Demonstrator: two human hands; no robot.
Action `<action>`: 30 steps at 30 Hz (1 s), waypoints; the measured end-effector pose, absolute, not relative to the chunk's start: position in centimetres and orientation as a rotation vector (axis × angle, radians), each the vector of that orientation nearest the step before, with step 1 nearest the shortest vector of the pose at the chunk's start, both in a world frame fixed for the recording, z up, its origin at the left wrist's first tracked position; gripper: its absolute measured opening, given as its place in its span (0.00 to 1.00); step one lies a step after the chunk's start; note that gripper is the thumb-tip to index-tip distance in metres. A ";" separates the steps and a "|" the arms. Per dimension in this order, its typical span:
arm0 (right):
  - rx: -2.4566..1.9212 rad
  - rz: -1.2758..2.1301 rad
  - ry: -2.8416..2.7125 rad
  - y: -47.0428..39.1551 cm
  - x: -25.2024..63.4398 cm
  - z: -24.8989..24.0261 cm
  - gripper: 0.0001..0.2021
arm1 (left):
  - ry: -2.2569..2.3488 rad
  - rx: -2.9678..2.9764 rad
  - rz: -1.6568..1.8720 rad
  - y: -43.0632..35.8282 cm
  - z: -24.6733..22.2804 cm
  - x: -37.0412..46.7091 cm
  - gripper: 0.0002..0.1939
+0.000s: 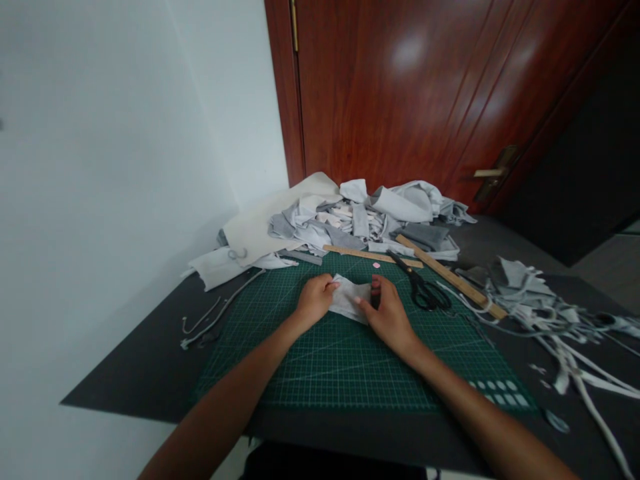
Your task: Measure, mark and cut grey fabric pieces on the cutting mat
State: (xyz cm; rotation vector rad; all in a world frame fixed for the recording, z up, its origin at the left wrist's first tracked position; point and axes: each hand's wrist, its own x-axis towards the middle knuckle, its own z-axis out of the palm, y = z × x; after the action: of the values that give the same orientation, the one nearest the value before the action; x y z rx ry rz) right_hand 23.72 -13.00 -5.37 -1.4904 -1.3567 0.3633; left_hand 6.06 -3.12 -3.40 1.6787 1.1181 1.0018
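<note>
A small light grey piece of fabric is held just above the green cutting mat, near its middle. My left hand pinches the fabric's left edge between thumb and fingers. At the right edge, my right hand has its thumb on the front of the cloth and its fingers curled behind it. Black-handled scissors lie to the right of my right hand. Beyond the hands, a small pink piece rests on the mat.
Fabric scraps are heaped at the back, by the door. Two wooden rulers lie behind and right. Strips and cords cover the right side; a thin cord lies left. A white wall stands left.
</note>
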 end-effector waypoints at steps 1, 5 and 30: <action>-1.465 0.344 -1.352 -13.0 23.7 -5.2 0.34 | 1.126 1.626 1.012 -2.9 -3.6 6.1 0.18; -1.448 0.461 -1.237 -13.0 23.1 -5.1 0.39 | 1.113 1.350 1.077 -2.7 -4.1 6.6 0.20; -0.816 1.200 -0.582 -13.8 21.0 -3.3 0.25 | 0.524 0.738 1.160 -6.1 -2.2 8.4 0.27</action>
State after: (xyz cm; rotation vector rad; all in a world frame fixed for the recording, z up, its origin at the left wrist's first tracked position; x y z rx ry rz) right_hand 20.99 -13.79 -3.29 -0.8159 -0.5822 1.2001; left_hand 8.42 -6.14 -2.19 0.7382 0.5241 1.1599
